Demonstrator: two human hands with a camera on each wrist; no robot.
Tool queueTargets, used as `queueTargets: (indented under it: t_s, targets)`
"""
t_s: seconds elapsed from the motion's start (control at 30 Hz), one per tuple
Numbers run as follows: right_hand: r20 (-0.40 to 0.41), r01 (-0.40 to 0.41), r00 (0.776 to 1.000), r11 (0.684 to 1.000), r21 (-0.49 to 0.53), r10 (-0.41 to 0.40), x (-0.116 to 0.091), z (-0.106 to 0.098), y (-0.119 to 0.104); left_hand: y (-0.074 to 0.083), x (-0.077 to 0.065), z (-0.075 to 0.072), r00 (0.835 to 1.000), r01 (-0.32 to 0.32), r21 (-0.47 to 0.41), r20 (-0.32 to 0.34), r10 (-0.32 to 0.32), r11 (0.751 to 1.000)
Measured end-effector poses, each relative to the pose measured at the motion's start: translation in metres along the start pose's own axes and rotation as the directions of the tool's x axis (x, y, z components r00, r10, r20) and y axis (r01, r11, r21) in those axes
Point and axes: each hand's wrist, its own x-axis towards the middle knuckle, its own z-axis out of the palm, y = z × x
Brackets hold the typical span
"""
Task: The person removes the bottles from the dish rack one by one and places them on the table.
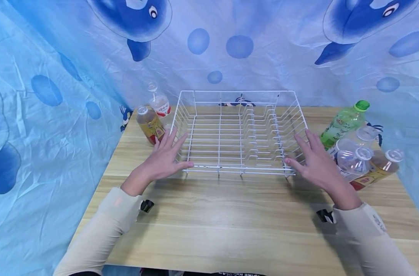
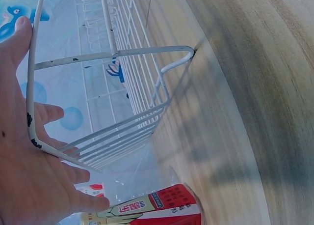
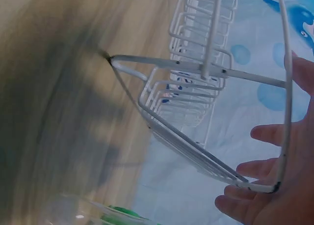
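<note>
A white wire dish rack (image 1: 213, 167) stands on the wooden table, with plate slots along its right half. My left hand (image 1: 164, 157) rests at its front left corner, fingers spread and straight over the side rim. In the left wrist view, the thumb lies along the rack's front wire (image 2: 73, 61), which has chipped coating. At the front right corner my right hand (image 1: 314, 163) touches the rim, its fingers extended too. The right wrist view has those fingers (image 3: 267, 134) reaching past the rim wire.
Left of the rack stand a bottle with a yellow and red label (image 1: 151, 126) and a clear bottle (image 1: 160, 102). On the right are a green bottle (image 1: 344, 123), clear bottles (image 1: 356, 163) and an amber one (image 1: 380, 168). A blue dolphin-print curtain (image 1: 275, 73) hangs behind.
</note>
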Motion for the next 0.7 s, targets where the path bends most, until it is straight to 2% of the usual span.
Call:
queueTargets:
  t_s: [0.23,0.4,0.53,0.7]
  targets:
    - [-0.008,-0.009,1.000,1.000,-0.004,0.009,-0.001,0.006,0.000,0.000,-0.001,0.001,1.000,0.009,-0.021,0.007,-0.009,1.000]
    - [0.001,-0.001,1.000,0.999,-0.037,0.001,-0.001,0.005,-0.002,-0.001,0.000,-0.001,1.000,-0.002,0.027,0.003,0.002,1.000]
    - [0.008,0.047,0.999,0.995,-0.085,-0.047,0.002,0.002,-0.003,0.000,0.002,-0.004,1.000,-0.011,0.084,0.004,0.010,0.996]
    - [-0.006,0.135,0.991,0.982,-0.129,-0.137,0.009,-0.002,-0.007,0.007,0.006,-0.009,0.999,-0.039,0.108,-0.002,0.039,0.993]
